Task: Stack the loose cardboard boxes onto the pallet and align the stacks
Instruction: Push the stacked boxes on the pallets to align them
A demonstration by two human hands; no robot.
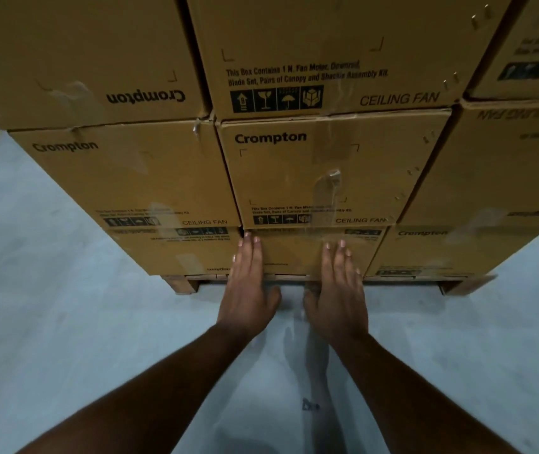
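Head view looks down on a wall of brown cardboard boxes printed "Crompton" and "CEILING FAN", stacked three tiers high on a low wooden pallet [179,285] that rests on a pale grey concrete floor [48,322]. Both bare arms reach forward to the bottom middle brown cardboard box [297,253], which sits on the pallet between its neighbours. The left hand [248,286] lies flat with straight fingers against the front face of that box near its left edge, fingertips pointing up towards the seam under the box above. The right hand [338,296] lies flat in the same way on the right part of the same face, fingers straight and close together. The middle-tier centre box [320,172] above carries a strip of clear tape [327,191] down its front.
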